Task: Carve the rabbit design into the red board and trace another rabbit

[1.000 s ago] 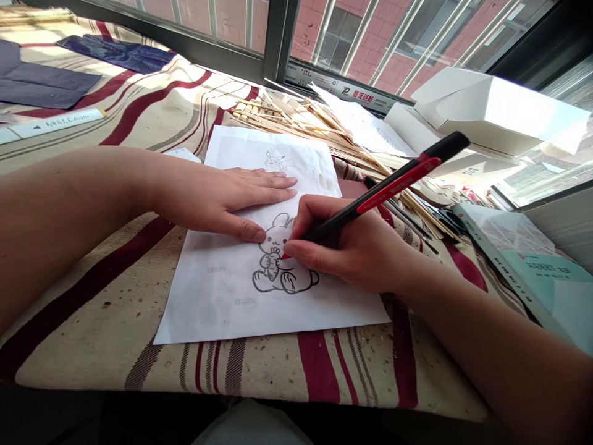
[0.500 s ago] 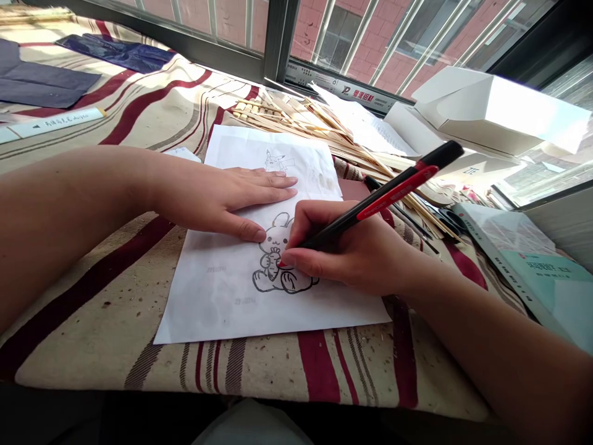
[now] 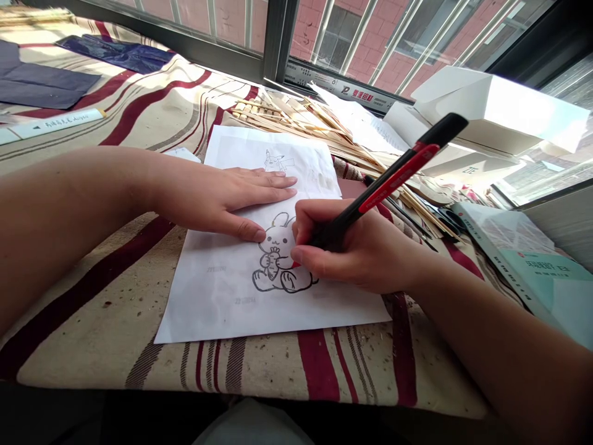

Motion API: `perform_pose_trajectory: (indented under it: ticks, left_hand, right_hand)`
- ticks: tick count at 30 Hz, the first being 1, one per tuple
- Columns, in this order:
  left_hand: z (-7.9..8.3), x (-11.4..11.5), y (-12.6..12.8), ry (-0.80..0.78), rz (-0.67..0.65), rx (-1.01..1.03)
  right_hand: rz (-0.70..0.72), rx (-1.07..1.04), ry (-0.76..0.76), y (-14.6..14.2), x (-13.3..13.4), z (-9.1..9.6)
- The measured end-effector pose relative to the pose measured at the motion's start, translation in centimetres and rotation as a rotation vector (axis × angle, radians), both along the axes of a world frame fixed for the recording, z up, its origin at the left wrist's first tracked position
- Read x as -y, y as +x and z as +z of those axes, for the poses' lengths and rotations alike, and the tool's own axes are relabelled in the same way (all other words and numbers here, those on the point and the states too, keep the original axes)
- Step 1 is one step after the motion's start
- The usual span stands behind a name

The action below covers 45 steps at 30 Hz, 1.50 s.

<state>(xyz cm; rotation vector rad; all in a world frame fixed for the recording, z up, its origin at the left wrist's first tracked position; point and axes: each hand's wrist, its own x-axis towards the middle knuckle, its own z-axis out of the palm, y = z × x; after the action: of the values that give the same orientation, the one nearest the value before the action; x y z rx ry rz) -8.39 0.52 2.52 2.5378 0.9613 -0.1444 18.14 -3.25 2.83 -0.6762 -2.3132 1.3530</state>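
Observation:
A sheet of white paper [image 3: 199, 309] lies before me, bearing a black line drawing of a rabbit [image 3: 274, 262] holding a carrot. Higher on the page is a smaller cartoon sketch [image 3: 278, 161]. My left hand [image 3: 227, 198] rests flat on the sheet, fingers spread, its thumb tip beside the rabbit's head. Pinched in my right hand [image 3: 345, 250] is a black and red pen [image 3: 393, 182], tilted up to the right. Its red tip is low over the rabbit's body; whether it touches the paper I cannot tell. My fingers cover the rabbit's right side.
Thin wooden sticks [image 3: 296, 120] are heaped behind the paper, near the window [image 3: 370, 49]. A white box [image 3: 500, 111] stands at the back right. At right lies a green and white book [image 3: 542, 266], with black scissors [image 3: 447, 222] beside it. Dark blue sheets [image 3: 115, 52] lie at far left.
My right hand and the pen have shifted slightly right, with the pen more upright, showing more of the carrot and the rabbit's arm. My left hand has stayed in place.

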Motion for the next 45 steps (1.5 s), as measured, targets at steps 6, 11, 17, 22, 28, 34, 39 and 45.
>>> perform_pose_trajectory:
  ticks: [6,11,17,22,28,34,39,45]
  left_hand:
    - [0.2,0.1,0.2,-0.012,-0.006,-0.027]
    - [0.1,0.1,0.2,-0.030,0.023,0.008]
    - [-0.1,-0.1,-0.2,-0.035,0.003,0.051]
    - [0.0,-0.1,-0.2,-0.043,-0.026,0.012]
    - [0.1,0.0,0.0,-0.032,-0.009,0.008]
    - [0.2,0.1,0.2,-0.048,0.027,0.001]
    - [0.8,0.0,1.3,0.041,0.003,0.002]
    - [0.8,-1.6,4.9,0.253,0.043,0.078]
  right_hand:
    - [0.003,0.012,-0.010,0.1,-0.1,0.1]
    - [-0.077,-0.111,-0.040,0.3,-0.7,-0.6]
    - [-0.300,-0.195,0.047,-0.3,-0.4,-0.5]
    - [-0.276,-0.183,0.038,-1.0,-0.1,-0.4]
    - [-0.268,-0.146,0.002,-1.0,-0.9,-1.4]
    - [-0.346,-0.220,-0.125,-0.8,-1.7,-1.3]
    - [-0.350,-0.213,-0.158,-0.8,-1.9,-1.5]
    - [-0.308,-0.223,-0.175,-0.8,-2.0,-1.6]
